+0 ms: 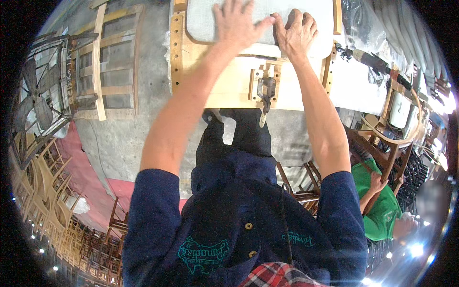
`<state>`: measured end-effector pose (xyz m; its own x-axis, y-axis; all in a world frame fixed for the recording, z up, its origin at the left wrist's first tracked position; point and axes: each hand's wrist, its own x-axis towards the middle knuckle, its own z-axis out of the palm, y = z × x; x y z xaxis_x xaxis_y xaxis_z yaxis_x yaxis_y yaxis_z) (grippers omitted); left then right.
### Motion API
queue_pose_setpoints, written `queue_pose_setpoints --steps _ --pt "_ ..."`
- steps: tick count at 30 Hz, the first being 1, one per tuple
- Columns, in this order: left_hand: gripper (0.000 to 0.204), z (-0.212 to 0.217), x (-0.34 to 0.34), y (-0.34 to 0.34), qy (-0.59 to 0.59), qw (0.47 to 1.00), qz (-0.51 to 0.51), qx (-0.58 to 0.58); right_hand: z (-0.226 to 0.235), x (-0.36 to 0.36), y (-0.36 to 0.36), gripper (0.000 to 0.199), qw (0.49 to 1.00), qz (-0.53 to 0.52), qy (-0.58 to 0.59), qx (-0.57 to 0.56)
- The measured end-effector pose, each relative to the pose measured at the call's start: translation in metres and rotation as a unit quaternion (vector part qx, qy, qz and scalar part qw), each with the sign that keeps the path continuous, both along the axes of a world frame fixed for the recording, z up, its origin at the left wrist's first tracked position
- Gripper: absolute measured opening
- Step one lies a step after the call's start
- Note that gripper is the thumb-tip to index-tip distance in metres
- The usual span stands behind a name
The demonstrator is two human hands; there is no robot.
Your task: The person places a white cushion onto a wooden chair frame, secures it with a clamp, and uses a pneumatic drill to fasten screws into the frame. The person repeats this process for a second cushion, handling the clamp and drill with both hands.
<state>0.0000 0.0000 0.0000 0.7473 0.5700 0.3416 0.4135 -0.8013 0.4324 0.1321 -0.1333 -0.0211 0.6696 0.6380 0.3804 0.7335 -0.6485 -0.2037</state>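
At my far left stands a fan point(36, 99) with broad grey blades in a dark frame, and below it in view are many pale wooden chair frames point(43, 191), crowded together. Next comes a slatted wooden frame point(99, 62) on the grey concrete floor point(155, 67), with a pink-red sheet point(86, 167) lower down.

In front of me is a pale wooden board point(213, 76), flanked on the left by a wooden strip point(177, 57) with a row of holes. On the board, towards its far side, lies a light grey panel point(203, 24) with rounded corners. My left hand point(234, 23) is spread flat over the panel, its thumb reaching towards my other hand. Near the board's front edge, a metal clamp point(268, 88) is fixed, its handle point(263, 119) jutting past that edge. My right hand point(296, 37) rests on the panel with bent fingers; I cannot tell whether they grip anything.

Further right lies clear plastic sheeting point(366, 26), near a long dark tool point(373, 61). At the far right, a person in a green shirt point(382, 210) has a hand on a brown wooden chair point(393, 155).
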Motion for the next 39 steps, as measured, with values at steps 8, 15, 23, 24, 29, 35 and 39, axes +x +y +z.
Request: queue_pose_setpoints --steps 8,15,23,24,29,35,39 --pt "0.051 -0.002 0.008 -0.035 0.016 0.997 -0.077 0.018 0.005 -0.013 -0.003 0.044 0.999 -0.007 0.028 0.02" --pt "0.053 0.006 0.013 -0.027 0.022 0.996 -0.081 0.028 0.007 -0.011 0.01 0.04 0.999 -0.025 0.003 0.032" --pt "0.055 0.001 0.015 -0.027 0.095 0.992 -0.068 0.035 0.041 -0.045 -0.034 0.027 0.954 -0.031 0.194 0.227" --pt "0.055 0.002 0.013 -0.027 0.102 0.992 -0.066 0.037 0.053 -0.07 -0.054 0.025 0.959 -0.039 0.175 0.22" --pt "0.054 0.008 0.01 -0.025 0.116 0.991 -0.069 0.027 0.054 -0.202 -0.154 0.026 0.885 -0.148 0.363 0.252" --pt "0.054 0.013 0.014 -0.027 0.114 0.99 -0.079 0.025 -0.012 -0.291 -0.187 0.063 0.774 -0.214 0.559 0.206" --pt "0.053 0.011 0.011 -0.028 0.111 0.991 -0.074 0.03 0.036 -0.275 -0.167 0.049 0.782 -0.247 0.544 0.18"
